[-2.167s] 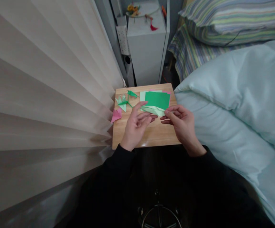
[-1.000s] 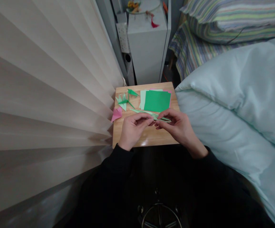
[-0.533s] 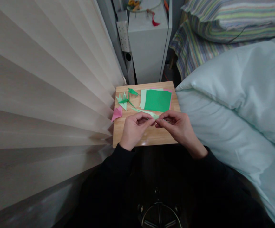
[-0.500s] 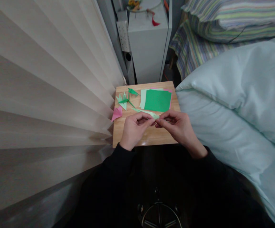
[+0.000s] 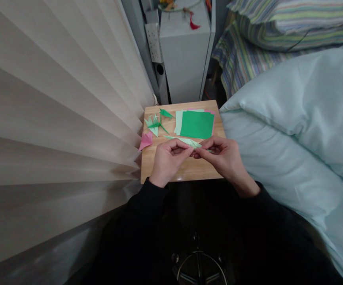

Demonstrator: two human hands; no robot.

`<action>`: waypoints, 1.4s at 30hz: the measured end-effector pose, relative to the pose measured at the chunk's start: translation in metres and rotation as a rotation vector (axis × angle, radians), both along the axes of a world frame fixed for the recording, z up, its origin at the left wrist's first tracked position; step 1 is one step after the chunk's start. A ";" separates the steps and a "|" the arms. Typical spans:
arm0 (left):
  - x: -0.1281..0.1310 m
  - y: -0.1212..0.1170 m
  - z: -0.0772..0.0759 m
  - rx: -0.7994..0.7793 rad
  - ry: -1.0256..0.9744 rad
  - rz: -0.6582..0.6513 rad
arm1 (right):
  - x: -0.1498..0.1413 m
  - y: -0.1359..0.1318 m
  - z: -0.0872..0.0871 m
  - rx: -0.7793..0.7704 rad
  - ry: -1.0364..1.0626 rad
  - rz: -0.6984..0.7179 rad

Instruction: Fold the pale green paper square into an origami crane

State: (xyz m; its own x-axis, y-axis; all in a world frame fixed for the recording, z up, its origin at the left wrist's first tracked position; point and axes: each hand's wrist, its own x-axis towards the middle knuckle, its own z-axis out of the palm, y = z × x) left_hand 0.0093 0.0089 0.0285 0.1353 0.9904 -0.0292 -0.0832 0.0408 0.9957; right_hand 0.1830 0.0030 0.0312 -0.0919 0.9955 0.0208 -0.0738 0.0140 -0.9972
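Observation:
Over the front half of a small wooden table (image 5: 171, 172), my left hand (image 5: 171, 158) and my right hand (image 5: 222, 156) meet at the fingertips. Both are closed, pinching a folded piece of light green paper (image 5: 189, 141) between them. Its long thin point reaches out to the left, and its lower part is hidden by my fingers. Beyond my hands lies a stack of paper sheets (image 5: 197, 124), dark green on top with pale green and pink edges showing. Green origami cranes (image 5: 153, 125) rest at the back left. A pink folded paper (image 5: 146, 141) sits at the left edge.
A pleated curtain (image 5: 106, 118) hangs against the table's left side. On the right, a bed with a pale blue duvet (image 5: 278, 130) borders the table. Behind stands a white cabinet (image 5: 184, 63) with a red tassel (image 5: 193, 23) on top. A round metal stool base (image 5: 199, 265) shows below.
The fingertips of my right hand have shifted slightly on the folded light green paper, and a bit more of it shows near them. Both hands keep their pinch.

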 end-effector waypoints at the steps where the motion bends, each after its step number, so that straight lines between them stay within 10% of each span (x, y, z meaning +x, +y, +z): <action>1: 0.000 0.000 0.000 -0.001 -0.007 -0.001 | 0.000 0.000 0.000 0.003 0.002 0.000; 23: 0.010 -0.003 -0.001 0.012 -0.027 0.092 | -0.014 0.000 -0.008 0.014 0.117 -0.159; 29: -0.006 0.000 0.002 0.204 0.372 0.308 | 0.011 0.010 -0.002 0.036 -0.082 -0.124; 35: -0.007 -0.003 0.002 0.287 0.422 -0.122 | 0.015 0.008 0.000 -0.028 -0.157 0.102; 42: 0.001 -0.005 0.004 0.171 0.350 -0.076 | 0.004 0.011 -0.009 -0.084 0.038 -0.041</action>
